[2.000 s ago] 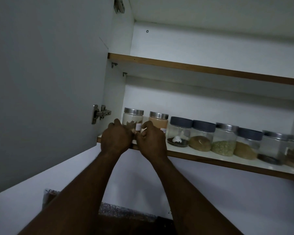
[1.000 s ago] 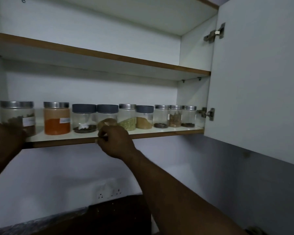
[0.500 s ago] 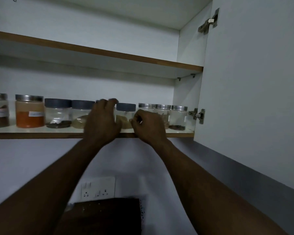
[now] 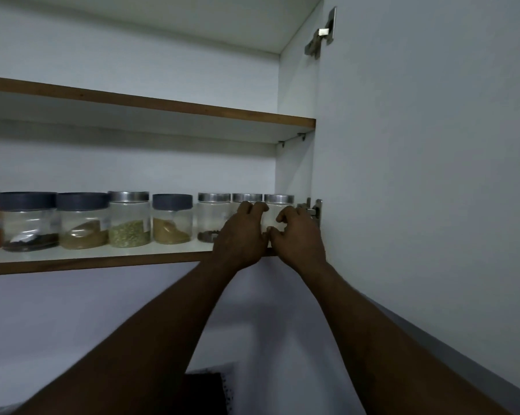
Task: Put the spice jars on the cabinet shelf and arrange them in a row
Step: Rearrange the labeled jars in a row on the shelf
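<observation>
Gripping end jars (image 4: pixel 279 200) on shelf (image 4: pixel 103 261): left hand (image 4: pixel 240 236), right hand (image 4: pixel 298 238).

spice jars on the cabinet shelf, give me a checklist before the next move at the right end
1. Left hand grips the second-last silver-lidded clear jar: ok.
2. Right hand grips the end silver-lidded clear jar: ok.
3. Both jars upright: ok.
4. Gap to the metal door hinge: cannot tell.
5. Other jars in a row along the white wooden-edged shelf: ok.
</observation>
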Available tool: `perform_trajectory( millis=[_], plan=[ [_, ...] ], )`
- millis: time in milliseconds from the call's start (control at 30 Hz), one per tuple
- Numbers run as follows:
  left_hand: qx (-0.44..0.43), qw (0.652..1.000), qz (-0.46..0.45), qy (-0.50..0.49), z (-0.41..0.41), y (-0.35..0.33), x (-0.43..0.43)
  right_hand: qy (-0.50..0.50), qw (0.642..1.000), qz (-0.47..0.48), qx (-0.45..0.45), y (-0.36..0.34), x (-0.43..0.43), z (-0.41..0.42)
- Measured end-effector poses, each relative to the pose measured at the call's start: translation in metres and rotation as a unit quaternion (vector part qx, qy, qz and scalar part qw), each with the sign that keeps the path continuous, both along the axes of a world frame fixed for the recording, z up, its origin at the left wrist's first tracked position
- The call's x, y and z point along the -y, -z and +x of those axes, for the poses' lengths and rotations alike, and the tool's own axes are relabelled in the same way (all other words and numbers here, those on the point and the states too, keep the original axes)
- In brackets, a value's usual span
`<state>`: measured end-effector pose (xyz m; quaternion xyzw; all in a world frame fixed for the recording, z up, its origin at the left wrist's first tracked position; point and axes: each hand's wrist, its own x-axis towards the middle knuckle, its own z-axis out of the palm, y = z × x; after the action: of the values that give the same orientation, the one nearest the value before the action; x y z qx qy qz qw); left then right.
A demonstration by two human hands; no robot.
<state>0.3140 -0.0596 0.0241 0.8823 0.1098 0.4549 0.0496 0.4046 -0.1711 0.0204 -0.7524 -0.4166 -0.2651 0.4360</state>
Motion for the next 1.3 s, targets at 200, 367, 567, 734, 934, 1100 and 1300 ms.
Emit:
perform_trajectory(
  millis=[200,367,567,734,934,1100,1300],
  plan=[
    [-0.009,1.000,0.011,0.022,0.035,-0.014,-0.005,0.025,0.999,-0.005,0.020,-0.011,-0.010,0.012],
    [-0.051,0.998,0.016,0.035,0.050,-0.017,-0.023,0.072,0.989,-0.122,0.031,-0.028,-0.027,0.020],
    [-0.043,0.999,-0.002,0.012,0.061,-0.008,-0.046,0.140,0.974,-0.165,0.062,-0.026,-0.048,0.032],
    [-0.038,0.999,0.014,-0.012,0.066,-0.009,-0.058,0.158,0.972,-0.108,0.137,-0.025,-0.062,0.039],
    [-0.057,0.998,-0.005,0.004,0.067,-0.011,-0.069,0.158,0.973,-0.065,0.156,-0.026,-0.077,0.049],
    [-0.091,0.995,-0.034,0.030,0.077,-0.012,-0.080,0.101,0.990,-0.008,0.099,-0.023,-0.094,0.062],
    [-0.064,0.994,-0.073,0.048,0.086,-0.008,-0.092,-0.036,0.996,0.072,0.024,-0.010,-0.093,0.077]
  ],
)
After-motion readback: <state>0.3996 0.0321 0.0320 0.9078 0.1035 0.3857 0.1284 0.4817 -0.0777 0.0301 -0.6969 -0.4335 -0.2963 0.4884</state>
